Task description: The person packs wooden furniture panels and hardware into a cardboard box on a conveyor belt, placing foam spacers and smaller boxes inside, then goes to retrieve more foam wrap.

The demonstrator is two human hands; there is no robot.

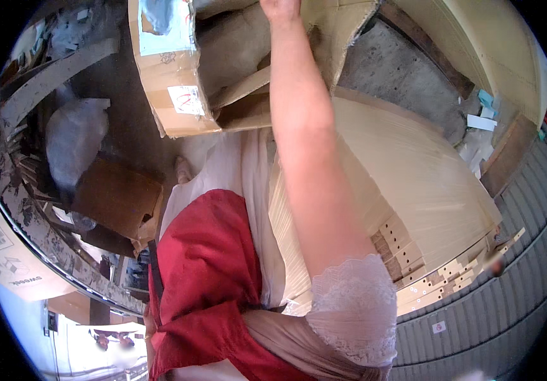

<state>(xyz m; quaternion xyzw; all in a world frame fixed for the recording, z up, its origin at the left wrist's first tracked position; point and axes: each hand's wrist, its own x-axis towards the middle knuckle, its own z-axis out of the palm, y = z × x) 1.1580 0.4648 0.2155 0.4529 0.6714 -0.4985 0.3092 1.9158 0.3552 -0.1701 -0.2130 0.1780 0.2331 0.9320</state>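
My right arm stretches forward across an open cardboard box (pixel 166 70). Only the base of my right hand (pixel 280 9) shows at the upper edge of the head view; its fingers are cut off, so what it touches or holds stays hidden. The box has a blue-and-white patch (pixel 170 28) and a white label (pixel 186 100) with a red mark on its side. One of its flaps (pixel 245 86) crosses the opening below my forearm. My left hand is out of sight.
To the right lies a film-wrapped stack of boards (pixel 413 165), with drilled strips (pixel 441 279) along its near edge. A ribbed grey shutter (pixel 521 286) borders it. On the left are a brown carton (pixel 118 193), a clear plastic bag (pixel 73 140) and scattered scraps.
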